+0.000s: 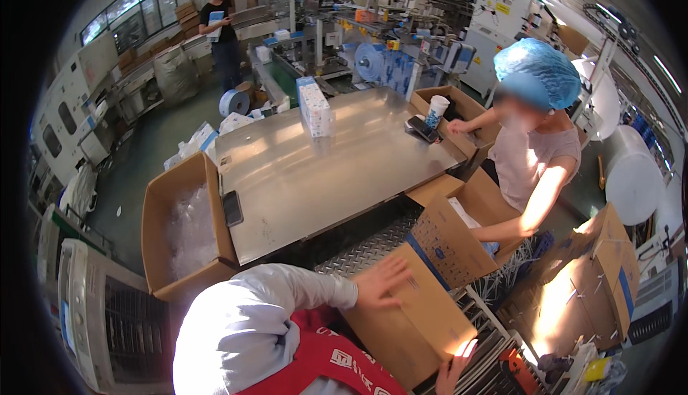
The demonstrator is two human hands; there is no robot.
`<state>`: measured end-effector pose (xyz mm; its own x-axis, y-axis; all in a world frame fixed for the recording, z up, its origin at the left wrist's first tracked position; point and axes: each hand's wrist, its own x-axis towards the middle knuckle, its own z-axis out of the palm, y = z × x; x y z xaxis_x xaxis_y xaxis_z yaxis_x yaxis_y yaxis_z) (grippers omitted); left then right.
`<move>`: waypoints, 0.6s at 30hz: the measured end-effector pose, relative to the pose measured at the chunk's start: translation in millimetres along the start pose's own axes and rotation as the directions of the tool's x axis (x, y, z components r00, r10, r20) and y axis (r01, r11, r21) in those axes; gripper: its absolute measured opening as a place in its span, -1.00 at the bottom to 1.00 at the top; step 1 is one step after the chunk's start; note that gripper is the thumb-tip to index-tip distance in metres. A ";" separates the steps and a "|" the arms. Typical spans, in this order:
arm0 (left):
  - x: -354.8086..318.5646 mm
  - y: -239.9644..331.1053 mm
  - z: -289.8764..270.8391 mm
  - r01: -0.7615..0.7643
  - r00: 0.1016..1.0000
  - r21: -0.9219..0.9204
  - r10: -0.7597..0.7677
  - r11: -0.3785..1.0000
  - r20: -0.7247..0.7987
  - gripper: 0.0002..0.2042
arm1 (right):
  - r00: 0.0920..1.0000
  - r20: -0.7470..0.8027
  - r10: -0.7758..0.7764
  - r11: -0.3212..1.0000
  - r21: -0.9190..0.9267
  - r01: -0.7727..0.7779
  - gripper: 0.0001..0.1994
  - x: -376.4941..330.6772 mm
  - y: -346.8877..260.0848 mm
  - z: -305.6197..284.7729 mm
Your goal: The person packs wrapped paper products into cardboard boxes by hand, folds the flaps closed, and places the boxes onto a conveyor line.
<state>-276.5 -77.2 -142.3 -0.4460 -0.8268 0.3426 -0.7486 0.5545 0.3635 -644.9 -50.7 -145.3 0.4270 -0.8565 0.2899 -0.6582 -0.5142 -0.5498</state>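
A closed brown cardboard box lies right in front of me. My left hand rests on its top with the fingers spread. At the box's right edge, near the bottom of the view, my right hand touches the side with its fingers stretched out. Just beyond stands an open printed carton; a co-worker in a blue hair cover has one arm reaching into it. White and blue items show partly inside that carton.
A metal table carries a phone, a tall patterned package, a dark device and a white-blue cup. At left, a carton holds clear plastic. More cardboard stands right; another person stands far back.
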 end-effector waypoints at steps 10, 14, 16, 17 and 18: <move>-26.8 -187.9 -38.2 0.562 0.824 -0.144 -0.538 0.814 0.176 -0.45 | 0.476 0.432 0.766 -0.167 0.849 -0.502 -0.36 -92.6 141.1 250.5; -84.8 -213.3 -1.3 0.652 0.737 -0.672 -0.503 0.351 0.452 -0.34 | 0.411 0.160 0.898 0.170 0.735 -0.656 -0.43 -47.0 22.2 97.1; -64.7 -154.1 -33.2 0.669 0.639 -0.672 -0.218 -0.317 0.738 -0.24 | 0.436 0.124 0.891 0.224 0.716 -0.661 -0.41 -25.5 -73.1 -22.3; -52.8 -138.8 -42.9 0.591 0.652 -0.532 -0.029 -0.606 0.757 -0.19 | 0.435 0.143 0.889 0.224 0.693 -0.685 -0.40 -20.9 -103.2 -63.3; -37.6 -126.9 -57.4 0.604 0.614 -0.457 0.017 -0.653 0.789 -0.20 | 0.367 0.337 0.867 0.073 0.643 -0.762 -0.43 -46.8 -79.7 -92.9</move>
<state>-136.6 -111.1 -151.5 -0.6736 -0.5731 -0.4668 0.4435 -0.8186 0.3651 -670.0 26.3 -42.3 -0.2054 -0.7455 -0.6340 0.0251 0.6436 -0.7650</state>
